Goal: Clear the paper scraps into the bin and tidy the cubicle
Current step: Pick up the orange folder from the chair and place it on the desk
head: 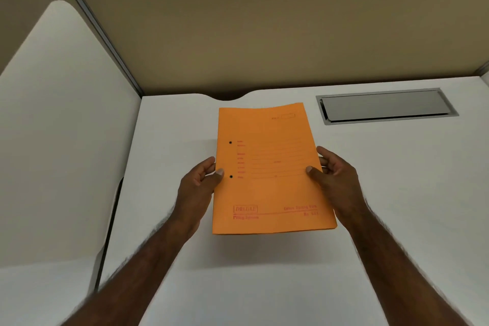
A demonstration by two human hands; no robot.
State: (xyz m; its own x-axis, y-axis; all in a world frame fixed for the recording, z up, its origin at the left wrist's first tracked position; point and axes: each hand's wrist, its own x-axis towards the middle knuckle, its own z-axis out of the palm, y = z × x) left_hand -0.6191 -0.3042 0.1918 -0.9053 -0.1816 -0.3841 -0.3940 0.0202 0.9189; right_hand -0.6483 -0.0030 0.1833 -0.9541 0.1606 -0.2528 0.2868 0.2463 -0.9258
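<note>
**Orange file in both hands as cubicle desk lies bare of scraps**

Orange file (pixel 270 169), printed in red and punched with two holes along its left edge, is held flat and slightly above the white desk (pixel 397 193), near the middle of the back edge. The left hand (pixel 197 182) grips its left edge beside the lower hole, thumb on top and fingers underneath; the right hand (pixel 334 174) clasps the right edge the same way. A shadow under the near edge suggests the file is clear of the surface.

No paper scraps and no bin can be seen in this view, so the clearing appears finished or is happening out of frame; which one cannot be told. Apart from the file, only a grey cable hatch (pixel 386 106), closed, sits toward the back right corner. The tan partition (pixel 264 34) rises behind. What seems left is to give the file a settled place, squared to the desk edge or stored elsewhere.
</note>
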